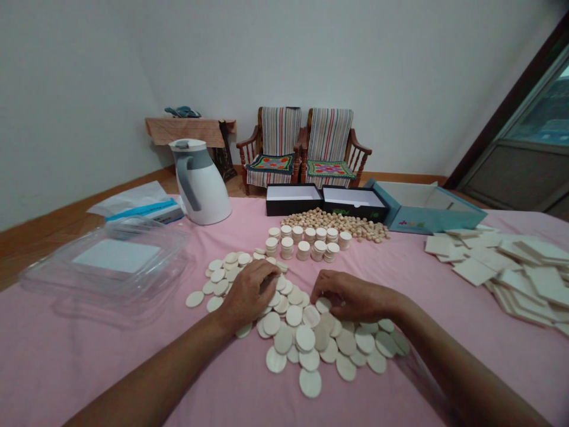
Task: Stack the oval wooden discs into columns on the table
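Note:
Many thin, pale wooden discs (304,338) lie in a loose pile on the pink cloth (231,379). My left hand (254,289) rests at the pile's upper left, fingers curled down round something I cannot make out. At the pile's upper right is my right hand (349,295), its fingers bent inward and closed, touching a disc (323,305) at the fingertips. Just beyond the hands stand two rows of short disc stacks (287,248).
Small wooden beads (351,224) lie behind the stacks, before two black boxes (291,207) and a blue box (413,219). Square wooden pieces (528,279) are heaped at right. A clear plastic container (111,261) and a white jug (204,190) are at left.

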{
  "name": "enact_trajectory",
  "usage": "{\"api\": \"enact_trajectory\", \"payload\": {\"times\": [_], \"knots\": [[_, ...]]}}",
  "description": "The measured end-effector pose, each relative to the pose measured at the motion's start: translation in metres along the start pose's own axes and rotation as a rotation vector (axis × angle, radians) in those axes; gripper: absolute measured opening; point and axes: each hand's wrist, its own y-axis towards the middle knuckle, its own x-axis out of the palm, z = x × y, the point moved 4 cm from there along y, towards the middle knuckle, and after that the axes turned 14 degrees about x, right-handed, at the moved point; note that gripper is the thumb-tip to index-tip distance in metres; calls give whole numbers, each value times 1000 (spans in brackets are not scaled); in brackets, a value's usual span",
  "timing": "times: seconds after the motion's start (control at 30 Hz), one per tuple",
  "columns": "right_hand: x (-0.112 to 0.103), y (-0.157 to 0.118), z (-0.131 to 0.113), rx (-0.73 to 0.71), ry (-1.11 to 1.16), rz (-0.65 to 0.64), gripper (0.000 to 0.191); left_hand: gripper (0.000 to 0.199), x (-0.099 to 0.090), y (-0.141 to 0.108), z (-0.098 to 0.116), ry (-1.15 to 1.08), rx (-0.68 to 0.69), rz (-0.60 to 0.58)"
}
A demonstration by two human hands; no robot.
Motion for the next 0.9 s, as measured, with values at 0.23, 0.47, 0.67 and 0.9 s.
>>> {"api": "enact_trajectory", "payload": {"times": [0.23,0.47,0.67,0.9], "knots": [[-2,3,23,221,-103,265,13,14,1,0,-1,7,-1,-13],[-3,-6,19,85,73,17,39,13,1,0,-1,6,0,-15],[4,0,14,138,-18,73,35,13,2,0,-1,9,-7,-16],[-3,0,17,180,-12,186,32,13,3,-2,-3,-4,-12,-14]]}}
